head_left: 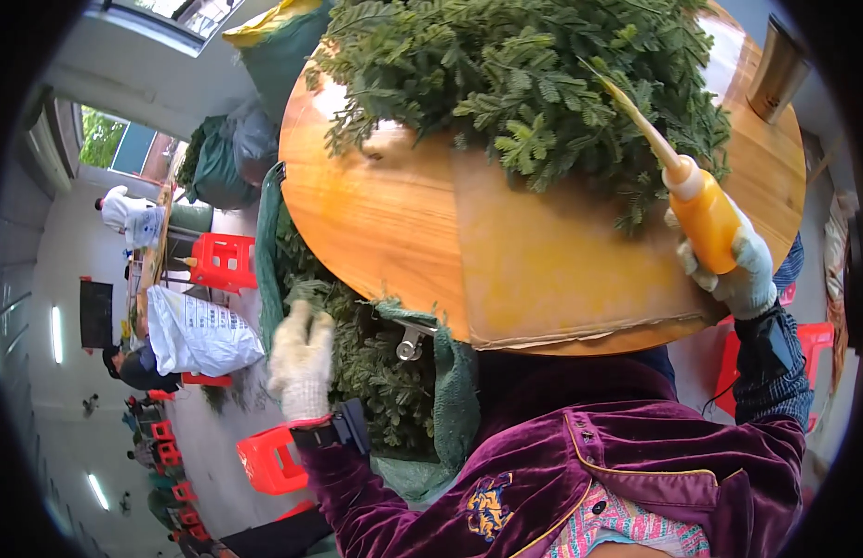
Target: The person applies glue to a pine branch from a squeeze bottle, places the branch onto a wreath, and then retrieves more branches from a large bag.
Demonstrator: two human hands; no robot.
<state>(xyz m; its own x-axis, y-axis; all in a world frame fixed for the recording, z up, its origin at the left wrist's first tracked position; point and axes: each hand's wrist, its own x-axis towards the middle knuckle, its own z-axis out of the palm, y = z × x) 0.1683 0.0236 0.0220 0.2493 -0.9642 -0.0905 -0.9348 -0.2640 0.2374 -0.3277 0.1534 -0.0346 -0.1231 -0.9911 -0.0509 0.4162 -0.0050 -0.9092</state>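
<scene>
My right hand (746,270), in a light glove, is wrapped round an orange squeeze bottle (708,223) with a long tapered nozzle. Its tip points up and left at a heap of green fir-like sprigs (534,93) on the round wooden table (375,205). To the left, my left hand (303,363) wears a white knit glove. Its fingers stretch apart, with nothing seen in them, beside an open green woven sack (457,400). More sprigs (385,381) fill that sack below the table's edge.
A brown-yellow cardboard sheet (580,279) covers the table's near part. A metallic cup (778,70) stands at the far right. Red stools (225,262) and a white sack (199,330) are on the left floor. Other people (129,214) are in the room beyond.
</scene>
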